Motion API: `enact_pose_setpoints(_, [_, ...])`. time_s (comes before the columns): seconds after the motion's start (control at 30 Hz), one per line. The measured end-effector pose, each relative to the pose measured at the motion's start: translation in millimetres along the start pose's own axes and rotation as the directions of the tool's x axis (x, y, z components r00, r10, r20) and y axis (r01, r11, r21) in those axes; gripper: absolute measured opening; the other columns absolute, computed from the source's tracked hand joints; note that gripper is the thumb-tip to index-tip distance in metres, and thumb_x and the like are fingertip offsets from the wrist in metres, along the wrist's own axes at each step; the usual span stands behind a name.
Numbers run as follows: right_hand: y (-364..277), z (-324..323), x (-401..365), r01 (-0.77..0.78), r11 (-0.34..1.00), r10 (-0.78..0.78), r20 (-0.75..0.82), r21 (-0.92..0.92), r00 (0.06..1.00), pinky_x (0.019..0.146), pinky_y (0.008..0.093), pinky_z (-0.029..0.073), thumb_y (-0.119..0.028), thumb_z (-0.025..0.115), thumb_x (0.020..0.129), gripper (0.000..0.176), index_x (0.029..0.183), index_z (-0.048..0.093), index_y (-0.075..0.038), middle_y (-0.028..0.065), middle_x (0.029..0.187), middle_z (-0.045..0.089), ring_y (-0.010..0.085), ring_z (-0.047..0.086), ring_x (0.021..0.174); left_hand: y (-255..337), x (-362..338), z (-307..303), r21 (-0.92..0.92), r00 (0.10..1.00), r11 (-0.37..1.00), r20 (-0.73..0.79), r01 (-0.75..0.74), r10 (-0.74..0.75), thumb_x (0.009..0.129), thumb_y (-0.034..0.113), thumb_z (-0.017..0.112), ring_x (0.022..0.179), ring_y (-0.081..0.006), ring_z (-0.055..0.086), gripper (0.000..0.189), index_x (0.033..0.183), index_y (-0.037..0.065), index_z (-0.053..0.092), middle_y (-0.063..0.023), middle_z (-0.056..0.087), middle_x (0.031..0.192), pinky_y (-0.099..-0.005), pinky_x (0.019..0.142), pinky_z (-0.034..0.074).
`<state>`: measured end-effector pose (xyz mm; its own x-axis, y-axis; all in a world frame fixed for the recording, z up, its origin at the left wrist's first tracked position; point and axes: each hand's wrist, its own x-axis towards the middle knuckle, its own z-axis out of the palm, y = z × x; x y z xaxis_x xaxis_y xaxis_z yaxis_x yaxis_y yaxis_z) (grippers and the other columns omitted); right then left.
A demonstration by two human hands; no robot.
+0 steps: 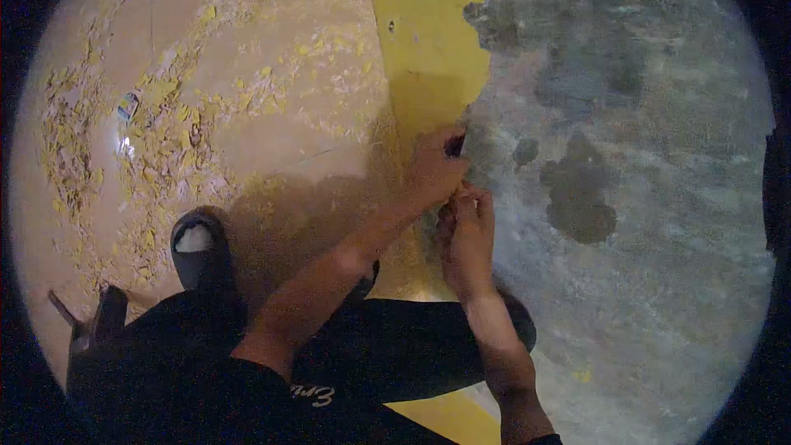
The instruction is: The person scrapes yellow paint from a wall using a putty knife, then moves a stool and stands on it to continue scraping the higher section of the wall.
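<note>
My left hand [439, 166] is closed around a small dark object [454, 146], of which only a bit shows; its kind is hidden by the fingers. It lies at the ragged edge where yellow paint [428, 41] meets bare grey surface [684, 156]. Just below, my right hand [470, 235] is closed, its fingers bent together close to the left hand. Whatever those fingers hold, if anything, is too small and dim to make out. Shadow darkens the yellow strip around both hands.
Yellow and pale paint flakes [156, 148] litter the tan floor [288, 148] at left. A small printed packet [128, 106] lies among them. Dark damp patches [581, 194] mark the grey surface. My shoe [198, 243] and bent knee are below, with a dark wooden object [107, 313] at lower left.
</note>
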<state>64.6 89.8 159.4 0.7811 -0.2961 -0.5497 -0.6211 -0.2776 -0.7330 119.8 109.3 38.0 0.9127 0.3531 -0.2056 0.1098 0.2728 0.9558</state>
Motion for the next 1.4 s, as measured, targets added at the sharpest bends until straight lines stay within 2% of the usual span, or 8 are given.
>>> enact_pose_setpoints(0.23, [5,-13,16,0.078,0.997,-0.078,0.02,-0.001,0.997,0.046,0.0193,0.034,-0.025,0.046,0.1,0.014,0.105,0.049,-0.013,-0.0035,0.073,0.047,0.0046,0.042,0.057,-13,14,24,-0.258,0.992,0.959,0.082,0.118,-0.1,0.069,0.005,0.062,0.094,-0.0353,0.065,0.038,0.106,-0.002,0.066,-0.0214,0.067,0.099,-0.0402,0.088,0.049])
enact_pose_setpoints(0.43, [19,-38,53,0.228,0.958,-0.175,0.271,-0.176,0.946,0.046,0.0195,0.034,-0.024,0.046,0.1,0.015,0.102,0.052,-0.011,-0.0053,0.069,0.047,0.0033,0.042,0.058,-1,15,10,-0.11,0.975,0.97,0.072,0.218,-0.211,0.068,0.004,0.06,0.099,-0.0352,0.062,0.038,0.105,-0.001,0.064,-0.0212,0.065,0.103,-0.0404,0.091,0.047])
enact_pose_setpoints(0.53, [12,-19,35,0.046,0.994,-0.046,-0.006,-0.099,0.999,0.044,0.0212,0.034,-0.026,0.047,0.099,0.017,0.098,0.053,-0.01,-0.0044,0.069,0.047,0.0042,0.041,0.054,-19,18,18,-0.093,0.999,0.995,0.02,0.041,-0.04,0.067,0.005,0.06,0.101,-0.0358,0.061,0.038,0.104,0.0,0.064,-0.0211,0.064,0.106,-0.0403,0.091,0.046])
enact_pose_setpoints(0.63, [53,-40,84,0.299,0.924,-0.266,0.159,-0.239,0.951,0.043,0.0235,0.034,-0.028,0.049,0.098,0.016,0.099,0.051,-0.012,-0.0028,0.071,0.048,0.0062,0.042,0.052,-53,26,21,0.01,0.994,0.998,-0.097,0.06,-0.058,0.067,0.006,0.062,0.103,-0.0364,0.06,0.041,0.107,0.0,0.063,-0.0213,0.063,0.106,-0.0399,0.091,0.046])
enact_pose_setpoints(0.8, [22,-13,50,-0.025,0.989,0.041,0.106,-0.146,0.994,0.045,0.0261,0.037,-0.035,0.056,0.095,0.028,0.106,0.048,-0.011,0.0005,0.077,0.052,0.0097,0.047,0.058,-55,23,11,-0.146,0.982,0.972,0.068,0.185,-0.177,0.069,0.007,0.064,0.106,-0.0323,0.061,0.049,0.118,0.001,0.06,-0.0201,0.064,0.107,-0.0374,0.091,0.048])
enact_pose_setpoints(0.9, [44,-15,64,0.024,0.944,-0.018,0.019,-0.328,1.0,0.046,0.0276,0.038,-0.036,0.06,0.093,0.034,0.11,0.046,-0.01,0.0011,0.077,0.053,0.0099,0.047,0.058,-46,15,-1,-0.058,0.998,0.997,0.008,0.056,-0.056,0.072,0.007,0.066,0.107,-0.03,0.061,0.05,0.12,0.0,0.058,-0.0179,0.064,0.112,-0.0387,0.091,0.049])
enact_pose_setpoints(1.23, [14,-3,34,0.149,0.966,-0.109,0.191,-0.211,0.976,0.052,0.0243,0.041,-0.025,0.056,0.095,0.037,0.124,0.038,-0.01,0.0009,0.081,0.056,0.009,0.049,0.061,0,37,-28,-0.222,0.983,0.963,0.136,0.153,-0.125,0.079,0.008,0.068,0.106,-0.0243,0.061,0.043,0.12,0.0,0.058,-0.0134,0.064,0.115,-0.0346,0.092,0.049])
enact_pose_setpoints(1.4, [6,-3,28,0.106,0.991,-0.089,0.187,-0.084,0.978,0.051,0.0237,0.041,-0.023,0.054,0.096,0.033,0.123,0.043,-0.007,-0.0002,0.076,0.053,0.0078,0.047,0.058,3,44,-51,-0.34,0.999,0.939,0.01,0.048,-0.047,0.084,0.007,0.064,0.084,-0.0176,0.065,0.02,0.1,-0.003,0.062,-0.0107,0.067,0.092,-0.0287,0.076,0.051])
